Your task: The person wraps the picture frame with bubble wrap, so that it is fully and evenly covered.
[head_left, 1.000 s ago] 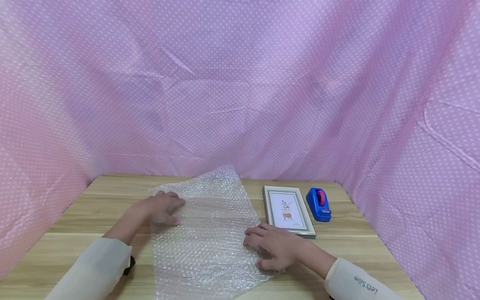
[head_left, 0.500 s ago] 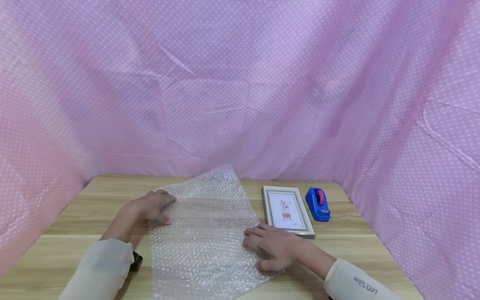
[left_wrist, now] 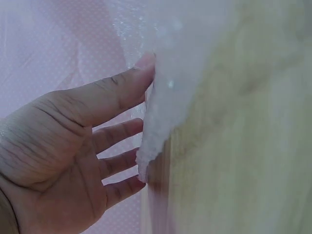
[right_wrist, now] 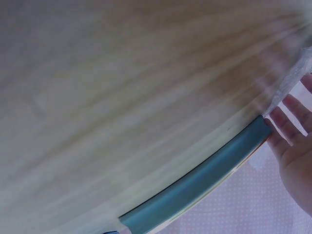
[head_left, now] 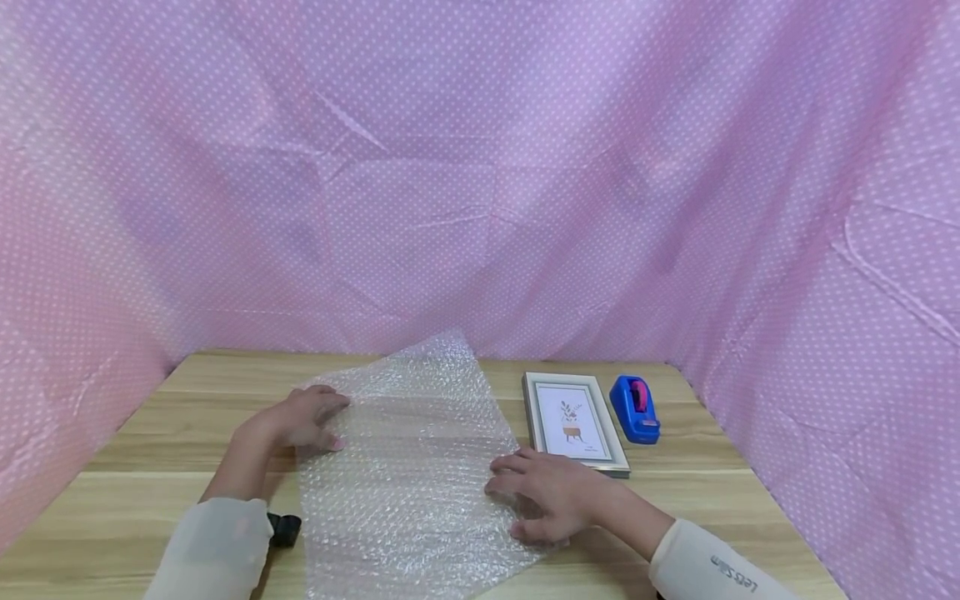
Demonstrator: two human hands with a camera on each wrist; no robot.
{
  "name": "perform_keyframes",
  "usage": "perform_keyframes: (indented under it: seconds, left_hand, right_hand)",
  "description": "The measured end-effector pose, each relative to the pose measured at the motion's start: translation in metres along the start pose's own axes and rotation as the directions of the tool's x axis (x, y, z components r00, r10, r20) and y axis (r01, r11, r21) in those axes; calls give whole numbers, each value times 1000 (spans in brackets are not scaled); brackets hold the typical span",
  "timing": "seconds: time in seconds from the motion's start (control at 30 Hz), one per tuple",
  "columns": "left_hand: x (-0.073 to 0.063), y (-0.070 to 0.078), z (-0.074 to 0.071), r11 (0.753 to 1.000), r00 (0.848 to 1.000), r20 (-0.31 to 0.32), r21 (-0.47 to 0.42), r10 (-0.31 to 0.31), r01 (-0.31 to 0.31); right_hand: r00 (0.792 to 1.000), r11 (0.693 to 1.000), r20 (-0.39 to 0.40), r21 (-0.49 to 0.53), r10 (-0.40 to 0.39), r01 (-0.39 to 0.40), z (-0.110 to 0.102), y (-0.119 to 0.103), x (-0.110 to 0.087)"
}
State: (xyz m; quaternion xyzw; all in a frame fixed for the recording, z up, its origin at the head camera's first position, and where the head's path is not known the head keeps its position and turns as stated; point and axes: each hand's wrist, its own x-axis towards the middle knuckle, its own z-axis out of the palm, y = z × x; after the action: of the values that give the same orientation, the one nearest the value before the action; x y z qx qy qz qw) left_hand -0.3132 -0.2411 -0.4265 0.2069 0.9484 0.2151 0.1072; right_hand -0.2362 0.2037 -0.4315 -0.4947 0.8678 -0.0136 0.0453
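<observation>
A clear sheet of bubble wrap (head_left: pixel 405 483) lies spread on the wooden table, its far corner reaching the pink cloth. My left hand (head_left: pixel 303 417) rests on its left edge, thumb and fingers spread and nearly straight. In the left wrist view, the fingertips of the left hand (left_wrist: pixel 73 131) touch the sheet's edge, thumb on one side. My right hand (head_left: pixel 551 492) rests at the right edge of the sheet with its fingers spread. A photo frame (head_left: pixel 573 421) with a plant picture lies face up just beyond the right hand, overlapped by it at its near edge.
A blue tape dispenser (head_left: pixel 636 410) with a pink roll stands right of the photo frame. Pink dotted cloth (head_left: pixel 480 208) hangs behind the table and at both sides. The wooden tabletop (head_left: pixel 135 467) shows at the left.
My left hand has shifted slightly left, drawing the left edge of the bubble wrap with it, and its forearm has swung right. The right hand has hardly moved.
</observation>
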Motion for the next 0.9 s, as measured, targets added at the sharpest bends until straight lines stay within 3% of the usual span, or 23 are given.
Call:
perform_keyframes:
  seconds: [0.33,0.57,0.7,0.9]
  left_hand:
    - [0,-8,6,999,1000,-11,-51,0,0]
    - [-1,-7,6,999,1000,-18,-51,-13,12]
    - [-2,-7,5,999,1000,-16,-49,-23,22]
    - [-2,-3,4,999,1000,-18,-48,-17,17]
  right_hand:
    - [1000,1000,-13,-10,19,-19,-4,-1,2]
    - [992,995,-83,-18,100,-101,-19,6,3]
    - [975,987,-156,5,160,-162,-28,21,2]
    - [933,963,-237,79,271,-259,-36,52,-6]
